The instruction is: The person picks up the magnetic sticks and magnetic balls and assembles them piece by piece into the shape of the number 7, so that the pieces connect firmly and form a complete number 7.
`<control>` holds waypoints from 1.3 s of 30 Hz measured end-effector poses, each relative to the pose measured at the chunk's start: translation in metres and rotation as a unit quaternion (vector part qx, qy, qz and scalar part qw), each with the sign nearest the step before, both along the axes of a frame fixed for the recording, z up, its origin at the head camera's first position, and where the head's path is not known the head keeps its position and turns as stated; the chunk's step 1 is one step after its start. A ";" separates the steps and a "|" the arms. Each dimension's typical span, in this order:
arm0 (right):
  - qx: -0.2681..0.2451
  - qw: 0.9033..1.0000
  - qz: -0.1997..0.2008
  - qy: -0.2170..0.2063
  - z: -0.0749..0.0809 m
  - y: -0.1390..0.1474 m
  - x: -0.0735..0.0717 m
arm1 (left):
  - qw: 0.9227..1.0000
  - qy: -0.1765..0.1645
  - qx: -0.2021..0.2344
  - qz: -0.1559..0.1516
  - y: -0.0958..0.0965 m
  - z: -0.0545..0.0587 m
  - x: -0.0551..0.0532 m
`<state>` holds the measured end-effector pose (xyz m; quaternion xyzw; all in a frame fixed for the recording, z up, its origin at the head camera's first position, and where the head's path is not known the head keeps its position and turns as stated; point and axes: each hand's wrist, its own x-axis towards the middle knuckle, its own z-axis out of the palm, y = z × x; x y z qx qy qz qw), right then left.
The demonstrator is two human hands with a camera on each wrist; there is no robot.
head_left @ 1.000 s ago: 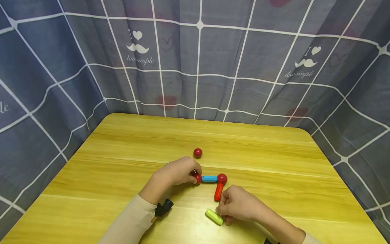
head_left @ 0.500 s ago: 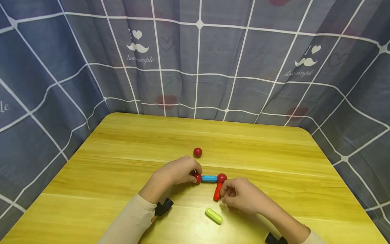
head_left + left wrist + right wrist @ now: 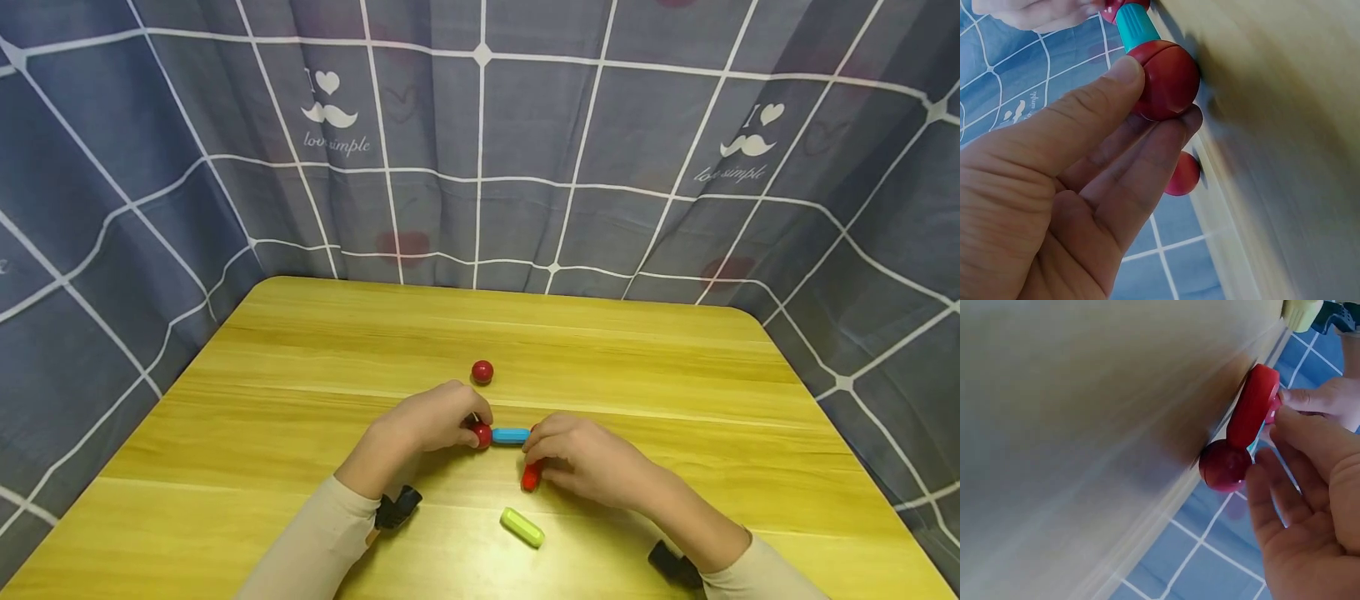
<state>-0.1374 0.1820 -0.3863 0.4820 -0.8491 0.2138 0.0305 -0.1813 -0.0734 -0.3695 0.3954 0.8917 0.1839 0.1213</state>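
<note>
My left hand (image 3: 431, 421) pinches a red ball (image 3: 1169, 81) between thumb and fingertips. A blue rod (image 3: 511, 436) joins that ball to a second red ball (image 3: 1225, 465) on the right. From the second ball a red rod (image 3: 1254, 403) extends back toward me, forming a corner. My right hand (image 3: 588, 458) is over this corner, fingertips right at the second ball and thumb beside the red rod, fingers loosely bent. In the head view it hides most of that ball. A yellow-green rod (image 3: 522, 527) lies loose in front of the right hand.
Another red ball (image 3: 482, 372) stands alone on the wooden table (image 3: 360, 333), beyond my left hand. A grey-blue curtain (image 3: 540, 217) with white lines hangs behind and at both sides of the table.
My right hand has moved away from the yellow-green rod, up and forward to the second ball and red rod. The left hand keeps its pinch on the first ball.
</note>
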 end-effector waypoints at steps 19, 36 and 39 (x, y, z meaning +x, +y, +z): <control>0.055 0.997 0.042 0.030 -0.003 -0.007 -0.002 | 0.987 0.093 0.124 -0.032 -0.001 0.001 0.013; 0.052 0.997 0.041 0.031 -0.004 -0.007 -0.005 | 0.904 -0.291 0.312 0.011 0.016 -0.027 0.060; 0.053 0.997 0.043 0.029 -0.004 -0.007 -0.006 | 0.905 -0.301 0.302 0.001 0.017 -0.031 0.064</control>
